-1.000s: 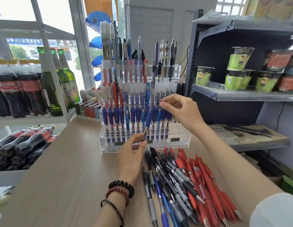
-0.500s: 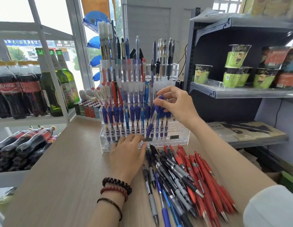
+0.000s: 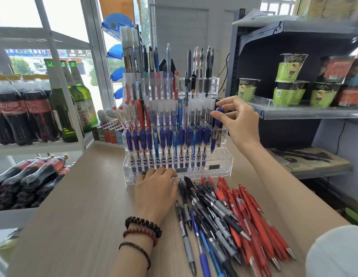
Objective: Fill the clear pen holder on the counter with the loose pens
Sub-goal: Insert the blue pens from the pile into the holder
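We saw a wooden counter [image 3: 78, 206] in a shop, with a dark metal shelf unit [image 3: 274, 33] on the right carrying green instant-noodle cups [image 3: 290, 66], and a white rack on the left with cola bottles [image 3: 12, 110] and green beer bottles [image 3: 62, 104]. On the counter stood the clear tiered pen holder [image 3: 220, 168], at its far middle, back rows full of assorted pens, front row mostly filled with blue pens [image 3: 168, 140]; a few holes at the front row's right end were bare. The loose pens [image 3: 230, 216] lay in a heap just in front of the holder and to the right: red ones on the right, black, grey and blue on the left.

Right hand [image 3: 242, 120] was raised at the holder's right end, thumb and fingers pinched on the top of a blue pen [image 3: 216, 130], tip down just above the open holes; we couldn't tell if the tip touched. Left hand [image 3: 154, 190] lay palm down on the counter, fingers loosely curled against the holder's front base, holding nothing, just beside the heap. Three bead bracelets [image 3: 142, 232] on that wrist. White sleeve [image 3: 338, 254] on the right arm.
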